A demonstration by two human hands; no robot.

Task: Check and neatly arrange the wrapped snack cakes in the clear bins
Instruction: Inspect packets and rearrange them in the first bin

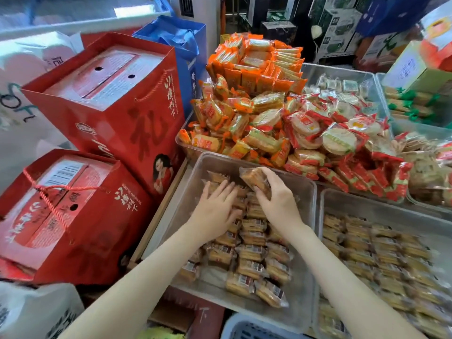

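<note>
A clear bin [193,192] in front of me holds rows of brown wrapped snack cakes [252,253]. My left hand [215,211] lies flat with spread fingers on the cakes in the bin's far middle. My right hand [276,194] grips one wrapped cake [252,178], lifted a little above the rows near the bin's far side. A loose cake [217,177] lies at the far end, just beyond my left fingertips. The bin's left strip is bare.
A second clear bin [381,206] of similar cakes stands to the right. Behind are heaped orange-wrapped snacks [244,118] and red-wrapped round crackers [337,140]. Two red gift boxes [110,106] crowd the left. A blue bag [181,42] stands behind them.
</note>
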